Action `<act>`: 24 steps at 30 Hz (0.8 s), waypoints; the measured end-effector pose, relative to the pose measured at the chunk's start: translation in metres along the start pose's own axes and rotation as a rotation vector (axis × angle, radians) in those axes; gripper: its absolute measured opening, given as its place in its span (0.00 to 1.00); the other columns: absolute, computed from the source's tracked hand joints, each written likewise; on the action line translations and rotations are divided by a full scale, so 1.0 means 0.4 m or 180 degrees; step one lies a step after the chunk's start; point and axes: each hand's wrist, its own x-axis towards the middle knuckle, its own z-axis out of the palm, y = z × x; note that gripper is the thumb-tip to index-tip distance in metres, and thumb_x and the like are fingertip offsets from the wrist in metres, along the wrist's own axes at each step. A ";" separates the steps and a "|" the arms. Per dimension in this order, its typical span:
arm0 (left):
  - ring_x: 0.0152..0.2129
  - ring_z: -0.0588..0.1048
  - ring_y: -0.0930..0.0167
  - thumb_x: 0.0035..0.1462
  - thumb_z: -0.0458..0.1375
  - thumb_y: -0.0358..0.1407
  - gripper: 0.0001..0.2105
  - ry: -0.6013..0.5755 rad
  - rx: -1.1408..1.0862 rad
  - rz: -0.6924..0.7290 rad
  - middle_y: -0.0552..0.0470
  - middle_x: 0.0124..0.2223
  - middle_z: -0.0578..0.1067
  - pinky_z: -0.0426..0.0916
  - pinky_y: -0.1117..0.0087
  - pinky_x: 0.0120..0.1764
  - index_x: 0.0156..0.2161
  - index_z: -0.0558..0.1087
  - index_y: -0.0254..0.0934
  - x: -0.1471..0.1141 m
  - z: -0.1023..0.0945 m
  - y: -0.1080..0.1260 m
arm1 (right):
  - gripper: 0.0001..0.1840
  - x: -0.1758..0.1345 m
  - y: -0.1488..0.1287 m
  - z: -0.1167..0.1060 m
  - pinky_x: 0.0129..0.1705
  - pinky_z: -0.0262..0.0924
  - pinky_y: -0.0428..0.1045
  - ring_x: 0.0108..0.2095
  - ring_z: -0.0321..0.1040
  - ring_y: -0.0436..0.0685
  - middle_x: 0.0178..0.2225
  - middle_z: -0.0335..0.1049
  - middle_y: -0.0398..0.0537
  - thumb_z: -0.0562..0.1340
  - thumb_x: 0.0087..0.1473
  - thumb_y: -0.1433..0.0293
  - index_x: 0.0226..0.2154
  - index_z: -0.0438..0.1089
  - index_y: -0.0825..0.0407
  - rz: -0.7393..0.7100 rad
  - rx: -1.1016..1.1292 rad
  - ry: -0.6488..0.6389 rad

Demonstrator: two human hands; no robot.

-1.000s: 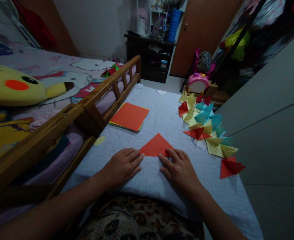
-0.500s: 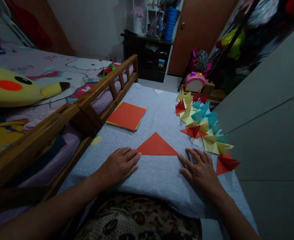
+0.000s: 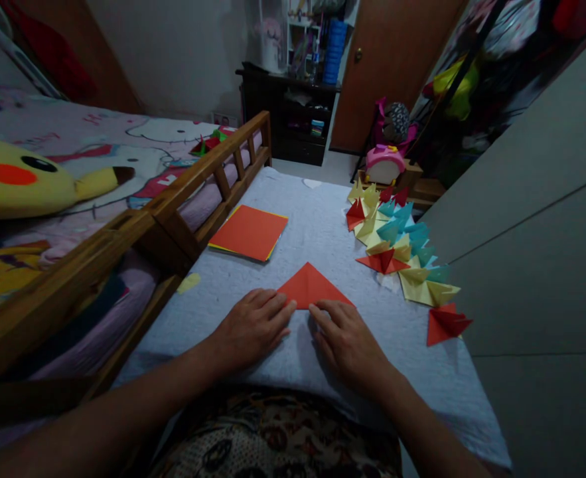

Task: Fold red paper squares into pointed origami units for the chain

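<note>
left hand (image 3: 253, 324) and right hand (image 3: 347, 337), flat and gripping nothing, rest fingers on the red paper triangle (image 3: 308, 284) near frame centre, probably light, easily creased, best held by its edges.

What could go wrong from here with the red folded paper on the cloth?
The cloth looks wrinkled, so creases in the red triangle might come out uneven. If the left hand and right hand press unequally at its near edge, it could slip. An outward sweep of the right hand might knock the rightmost red folded piece.
</note>
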 end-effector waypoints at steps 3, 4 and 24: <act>0.48 0.70 0.60 0.63 0.60 0.37 0.19 -0.0067 -0.0107 0.0069 0.44 0.51 0.74 0.65 0.58 0.51 0.56 0.68 0.32 0.022 0.018 0.019 | 0.22 0.027 -0.022 0.026 0.53 0.62 0.56 0.47 0.63 0.61 0.50 0.70 0.57 0.56 0.64 0.71 0.59 0.65 0.56 0.0046 -0.0096 -0.0261; 0.47 0.71 0.60 0.63 0.60 0.38 0.19 -0.0082 -0.0120 0.0063 0.45 0.51 0.74 0.66 0.58 0.51 0.56 0.68 0.32 0.024 0.023 0.022 | 0.22 0.031 -0.024 0.030 0.52 0.61 0.56 0.46 0.63 0.61 0.49 0.70 0.56 0.56 0.64 0.71 0.59 0.65 0.56 0.0073 -0.0148 -0.0315; 0.40 0.76 0.61 0.64 0.55 0.31 0.10 0.0423 0.0076 -0.0243 0.41 0.44 0.76 0.73 0.61 0.40 0.48 0.73 0.31 -0.095 0.020 -0.028 | 0.21 -0.021 0.023 0.005 0.48 0.61 0.59 0.47 0.64 0.65 0.49 0.69 0.54 0.63 0.60 0.62 0.56 0.70 0.44 0.0562 -0.0622 -0.0259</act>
